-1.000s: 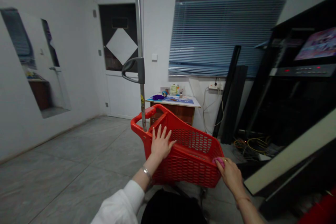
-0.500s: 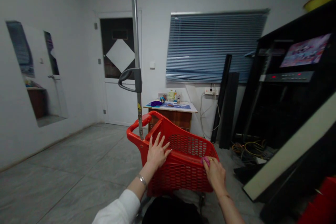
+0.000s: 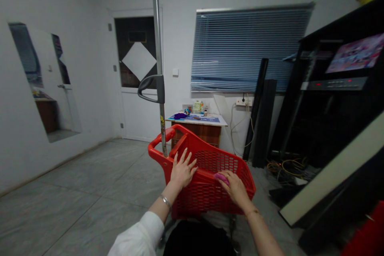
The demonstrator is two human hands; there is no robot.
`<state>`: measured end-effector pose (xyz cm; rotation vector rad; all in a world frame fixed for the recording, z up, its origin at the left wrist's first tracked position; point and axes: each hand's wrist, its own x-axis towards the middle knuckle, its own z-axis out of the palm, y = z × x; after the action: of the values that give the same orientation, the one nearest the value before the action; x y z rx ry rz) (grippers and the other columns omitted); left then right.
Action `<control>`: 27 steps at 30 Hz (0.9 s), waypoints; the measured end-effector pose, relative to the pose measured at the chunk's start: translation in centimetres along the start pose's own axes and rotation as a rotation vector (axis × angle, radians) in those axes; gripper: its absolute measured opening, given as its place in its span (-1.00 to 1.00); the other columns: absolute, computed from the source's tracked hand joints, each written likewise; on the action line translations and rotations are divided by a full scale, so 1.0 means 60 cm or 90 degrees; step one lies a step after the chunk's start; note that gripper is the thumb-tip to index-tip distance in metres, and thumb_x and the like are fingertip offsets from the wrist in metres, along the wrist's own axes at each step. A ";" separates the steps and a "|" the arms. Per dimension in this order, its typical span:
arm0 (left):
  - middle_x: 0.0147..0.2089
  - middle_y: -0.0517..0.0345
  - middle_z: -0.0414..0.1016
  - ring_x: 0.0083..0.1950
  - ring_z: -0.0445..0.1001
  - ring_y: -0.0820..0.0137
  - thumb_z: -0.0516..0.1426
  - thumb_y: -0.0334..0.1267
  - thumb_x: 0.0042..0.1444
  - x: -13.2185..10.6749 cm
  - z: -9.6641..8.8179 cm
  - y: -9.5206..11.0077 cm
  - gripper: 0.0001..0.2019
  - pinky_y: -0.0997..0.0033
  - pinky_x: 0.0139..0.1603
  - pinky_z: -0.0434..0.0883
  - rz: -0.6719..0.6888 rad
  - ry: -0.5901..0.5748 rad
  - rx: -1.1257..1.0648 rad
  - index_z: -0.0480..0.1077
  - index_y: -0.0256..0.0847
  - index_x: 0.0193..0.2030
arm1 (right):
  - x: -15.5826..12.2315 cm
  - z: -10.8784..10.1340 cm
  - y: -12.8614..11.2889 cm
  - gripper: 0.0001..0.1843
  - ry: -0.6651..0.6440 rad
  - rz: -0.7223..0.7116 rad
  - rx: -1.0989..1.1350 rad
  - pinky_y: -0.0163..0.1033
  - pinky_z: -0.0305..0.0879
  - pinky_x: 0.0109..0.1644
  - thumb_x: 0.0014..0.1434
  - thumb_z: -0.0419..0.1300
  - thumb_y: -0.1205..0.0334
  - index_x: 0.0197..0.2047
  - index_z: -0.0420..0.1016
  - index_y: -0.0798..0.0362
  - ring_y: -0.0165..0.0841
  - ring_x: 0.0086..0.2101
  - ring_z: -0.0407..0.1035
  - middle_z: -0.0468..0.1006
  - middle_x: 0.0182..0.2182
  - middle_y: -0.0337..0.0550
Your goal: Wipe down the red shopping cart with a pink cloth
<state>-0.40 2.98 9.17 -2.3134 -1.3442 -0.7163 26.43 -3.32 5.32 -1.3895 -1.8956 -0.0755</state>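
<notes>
A red plastic shopping basket on wheels [image 3: 210,196] stands in front of me on the grey tiled floor. My left hand [image 3: 182,170] lies flat on its near rim, fingers spread. My right hand [image 3: 235,186] presses a small pink cloth [image 3: 221,177] against the same rim, a little right of its middle. A metal pole with a grey handle [image 3: 152,88] rises from the basket's far left corner.
A small wooden table [image 3: 199,126] with bottles and a purple item stands by the far wall under a blue blind. Black panels lean at right, beside a dark cabinet with a lit screen [image 3: 357,54]. Cables [image 3: 288,166] lie on the floor.
My right hand with the pink cloth has slid left along the basket's rim, from the right corner toward the middle. My left hand has stayed flat on the rim.
</notes>
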 end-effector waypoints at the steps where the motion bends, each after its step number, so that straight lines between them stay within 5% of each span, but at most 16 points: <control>1: 0.43 0.20 0.22 0.54 -0.13 0.18 -0.08 0.07 0.36 0.000 0.001 0.000 -0.59 -0.22 0.47 -0.18 0.001 0.003 -0.002 0.39 0.19 0.24 | -0.005 -0.016 0.020 -0.67 -0.015 0.013 0.025 -0.13 0.36 0.09 0.28 0.11 -0.01 0.00 0.56 -0.10 -0.25 -0.05 0.45 0.57 -0.03 -0.10; 5: 0.42 0.18 0.24 0.54 -0.12 0.17 -0.07 0.06 0.35 0.002 0.004 -0.001 -0.59 -0.22 0.48 -0.23 0.004 0.012 -0.008 0.40 0.19 0.22 | -0.004 -0.060 0.063 -0.60 -0.007 0.095 0.133 -0.09 0.37 0.12 0.23 0.12 -0.11 -0.07 0.59 -0.04 -0.23 -0.05 0.47 0.60 -0.07 -0.05; 9: 0.42 0.18 0.24 0.53 -0.11 0.17 -0.05 0.05 0.35 0.004 0.002 -0.003 -0.60 -0.21 0.48 -0.23 0.001 0.013 -0.011 0.41 0.19 0.22 | 0.019 -0.055 0.042 -0.55 0.014 0.063 0.193 -0.09 0.33 0.18 0.24 0.12 -0.13 -0.01 0.57 0.01 -0.23 0.00 0.46 0.59 -0.02 -0.01; 13: 0.41 0.20 0.25 0.53 -0.08 0.19 -0.05 0.03 0.35 0.004 -0.002 -0.004 -0.61 -0.20 0.48 -0.21 0.005 0.009 -0.012 0.41 0.20 0.22 | 0.029 -0.030 0.014 -0.62 -0.086 0.025 0.071 -0.09 0.33 0.17 0.25 0.14 -0.07 0.01 0.59 -0.10 -0.25 0.04 0.43 0.59 0.01 -0.11; 18: 0.40 0.21 0.26 0.52 -0.06 0.19 -0.05 0.04 0.35 0.003 0.000 -0.002 -0.60 -0.17 0.49 -0.23 0.005 0.028 -0.019 0.41 0.18 0.22 | 0.015 -0.016 0.009 -0.64 -0.051 0.066 -0.160 0.01 0.29 0.15 0.21 0.22 -0.06 0.07 0.55 -0.32 -0.15 0.09 0.37 0.46 0.18 -0.17; 22: 0.40 0.20 0.28 0.53 -0.08 0.21 -0.07 0.03 0.36 0.003 0.004 -0.002 -0.60 -0.17 0.49 -0.23 0.008 0.030 -0.017 0.41 0.17 0.22 | 0.014 -0.003 0.007 -0.53 -0.047 0.070 -0.131 -0.12 0.34 0.08 0.21 0.23 0.03 0.19 0.48 -0.17 -0.20 -0.03 0.43 0.54 0.05 -0.08; 27: 0.38 0.18 0.30 0.52 -0.06 0.20 -0.06 0.02 0.36 0.003 0.003 -0.002 -0.61 -0.20 0.48 -0.21 0.008 0.028 -0.020 0.41 0.16 0.21 | 0.039 0.010 -0.004 -0.54 -0.078 0.044 -0.027 -0.12 0.28 0.22 0.19 0.23 0.13 0.14 0.47 0.07 -0.21 0.11 0.37 0.46 0.14 0.05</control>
<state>-0.38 3.25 9.15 -2.3135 -1.3080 -0.7850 25.66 -1.28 6.38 -1.5177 -1.9534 0.0033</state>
